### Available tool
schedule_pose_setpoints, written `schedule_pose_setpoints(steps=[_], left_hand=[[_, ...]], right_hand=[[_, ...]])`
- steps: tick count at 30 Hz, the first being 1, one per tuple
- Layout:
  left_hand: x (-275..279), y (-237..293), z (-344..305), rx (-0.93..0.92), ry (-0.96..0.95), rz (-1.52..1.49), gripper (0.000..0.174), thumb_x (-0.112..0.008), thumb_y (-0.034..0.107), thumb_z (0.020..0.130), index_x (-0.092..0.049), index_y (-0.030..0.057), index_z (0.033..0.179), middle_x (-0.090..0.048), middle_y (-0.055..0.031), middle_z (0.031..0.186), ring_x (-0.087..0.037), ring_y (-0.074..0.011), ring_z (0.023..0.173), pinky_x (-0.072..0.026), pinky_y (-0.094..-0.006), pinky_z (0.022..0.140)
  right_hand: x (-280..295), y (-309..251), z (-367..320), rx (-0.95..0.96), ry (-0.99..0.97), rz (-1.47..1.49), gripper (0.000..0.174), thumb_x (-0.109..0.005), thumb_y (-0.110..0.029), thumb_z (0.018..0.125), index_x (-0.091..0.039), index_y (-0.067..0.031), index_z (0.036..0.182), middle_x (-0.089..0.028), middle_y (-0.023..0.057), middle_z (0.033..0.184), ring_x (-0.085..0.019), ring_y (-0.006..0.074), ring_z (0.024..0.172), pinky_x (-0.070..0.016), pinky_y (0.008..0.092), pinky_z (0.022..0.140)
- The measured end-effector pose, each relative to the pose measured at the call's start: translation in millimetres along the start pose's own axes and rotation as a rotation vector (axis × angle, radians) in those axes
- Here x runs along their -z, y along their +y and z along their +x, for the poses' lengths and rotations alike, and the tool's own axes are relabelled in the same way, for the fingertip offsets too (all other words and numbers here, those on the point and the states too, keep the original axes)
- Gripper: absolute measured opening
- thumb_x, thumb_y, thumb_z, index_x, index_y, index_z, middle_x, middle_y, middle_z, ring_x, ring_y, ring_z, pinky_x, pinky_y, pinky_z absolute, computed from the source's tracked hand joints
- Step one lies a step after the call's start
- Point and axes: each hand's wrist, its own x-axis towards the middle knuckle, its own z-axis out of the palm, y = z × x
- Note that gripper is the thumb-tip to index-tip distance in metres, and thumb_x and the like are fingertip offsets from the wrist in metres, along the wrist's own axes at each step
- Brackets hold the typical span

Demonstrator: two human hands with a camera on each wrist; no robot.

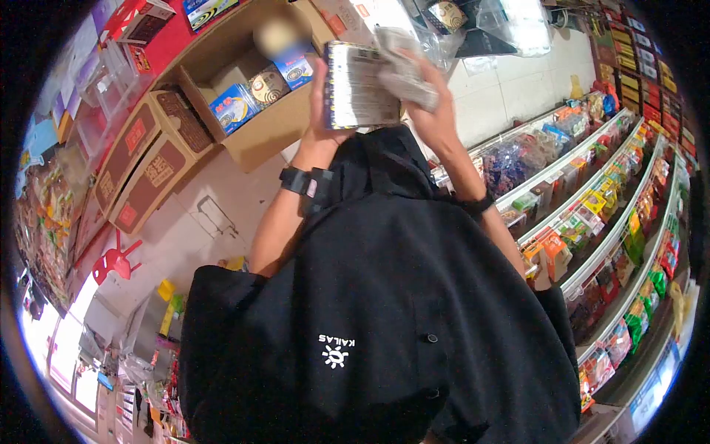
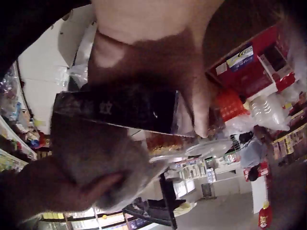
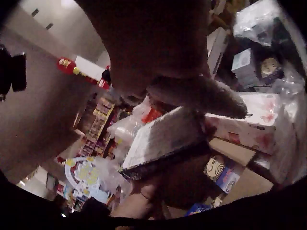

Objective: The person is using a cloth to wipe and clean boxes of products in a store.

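In the head view my left hand (image 1: 319, 122) grips a flat mosquito coil box (image 1: 361, 87) by its edge, up above the floor in front of my chest. Its pale broad face is turned up, and its dark side with white characters shows in the left wrist view. My right hand (image 1: 435, 115) holds a crumpled grey cloth (image 1: 407, 74) at the box's right side. From the right wrist, the cloth (image 3: 216, 98) hangs over the far edge of the box (image 3: 163, 141). The right fingers are partly hidden behind the cloth.
Left of my hands stands an open cardboard carton (image 1: 274, 118) with several blue and spiral-printed boxes inside. Closed brown cartons (image 1: 151, 163) lean beside it. A red plastic stool (image 1: 115, 265) stands on the tiled floor. Shelves of packaged goods (image 1: 592, 200) run along the right.
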Motion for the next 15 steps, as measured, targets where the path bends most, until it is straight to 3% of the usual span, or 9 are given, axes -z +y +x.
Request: schedule_pose_setpoints(steps=[1,2,4,5,7,8,10,13,15], left_hand=[[-4,-6,-1,0.052,-0.017,0.021,0.067,-0.051,0.062,0.094,-0.054,0.0083,0.134,-0.061,-0.0118,0.130,-0.062,-0.0266,0.114,-0.0501,-0.0449,0.099],[-11,-18,1,0.029,0.067,0.079,0.068,-0.051,0.064,0.093,-0.055,0.0087,0.134,-0.061,-0.0108,0.129,-0.062,-0.0267,0.114,-0.0510,-0.0448,0.097],[-18,-20,-1,-0.003,0.042,0.110,0.071,-0.049,0.066,0.092,-0.054,0.0091,0.134,-0.061,-0.0107,0.128,-0.061,-0.0263,0.115,-0.0509,-0.0453,0.097],[-13,-16,-6,0.003,0.049,0.105,0.071,-0.049,0.066,0.092,-0.054,0.0091,0.134,-0.061,-0.0107,0.128,-0.061,-0.0263,0.115,-0.0509,-0.0453,0.097],[-1,5,-11,0.243,-0.104,-0.042,0.078,-0.041,0.071,0.092,-0.053,0.0080,0.135,-0.061,-0.0124,0.128,-0.060,-0.0266,0.116,-0.0500,-0.0453,0.099],[-9,-11,-23,-0.192,0.202,0.334,0.082,-0.040,0.072,0.091,-0.053,0.0049,0.135,-0.060,-0.0132,0.129,-0.061,-0.0275,0.115,-0.0504,-0.0456,0.098],[0,-4,-17,0.029,0.189,0.111,0.078,-0.043,0.069,0.091,-0.053,0.0055,0.136,-0.062,-0.0125,0.126,-0.061,-0.0269,0.115,-0.0502,-0.0461,0.099],[-5,-17,-12,0.080,0.125,0.007,0.065,-0.044,0.064,0.094,-0.055,0.0119,0.131,-0.063,-0.0084,0.123,-0.063,-0.0256,0.110,-0.0507,-0.0458,0.097],[-6,-18,-12,0.095,0.138,0.020,0.065,-0.048,0.067,0.091,-0.057,0.0148,0.128,-0.063,-0.0066,0.123,-0.062,-0.0248,0.111,-0.0506,-0.0463,0.097]], right_hand=[[-10,14,10,0.200,-0.028,-0.154,0.059,-0.064,-0.002,0.071,-0.060,-0.0116,0.129,-0.061,0.0145,0.132,-0.051,0.0332,0.129,-0.0362,0.0434,0.110],[-23,15,16,0.201,-0.024,-0.153,0.059,-0.064,-0.002,0.071,-0.060,-0.0116,0.129,-0.061,0.0145,0.132,-0.051,0.0332,0.129,-0.0362,0.0434,0.110],[-46,13,20,0.276,-0.148,-0.435,0.063,-0.062,-0.009,0.068,-0.061,-0.0169,0.130,-0.055,0.0138,0.140,-0.037,0.0403,0.139,-0.0220,0.0512,0.118],[-44,10,11,0.266,-0.151,-0.437,0.063,-0.062,-0.009,0.068,-0.061,-0.0169,0.130,-0.055,0.0138,0.140,-0.037,0.0403,0.139,-0.0220,0.0512,0.118],[-44,-3,-12,0.463,-0.417,-0.401,0.066,-0.054,0.000,0.065,-0.064,-0.0175,0.128,-0.054,0.0083,0.144,-0.031,0.0380,0.144,-0.0197,0.0502,0.120],[-39,-18,-20,0.442,-0.535,-0.401,0.070,-0.049,0.002,0.061,-0.065,-0.0176,0.127,-0.052,0.0072,0.146,-0.032,0.0357,0.145,-0.0180,0.0501,0.121],[-33,9,-17,0.408,-0.543,-0.303,0.063,-0.056,-0.007,0.067,-0.065,-0.0189,0.127,-0.054,0.0079,0.143,-0.032,0.0414,0.143,-0.0208,0.0525,0.119],[-46,35,13,0.250,-0.182,-0.158,0.055,-0.061,-0.007,0.072,-0.065,-0.0151,0.127,-0.057,0.0143,0.139,-0.036,0.0429,0.140,-0.0249,0.0501,0.118],[-55,31,15,0.243,-0.211,-0.234,0.056,-0.061,-0.007,0.072,-0.065,-0.0157,0.127,-0.056,0.0159,0.139,-0.037,0.0424,0.139,-0.0258,0.0498,0.117]])
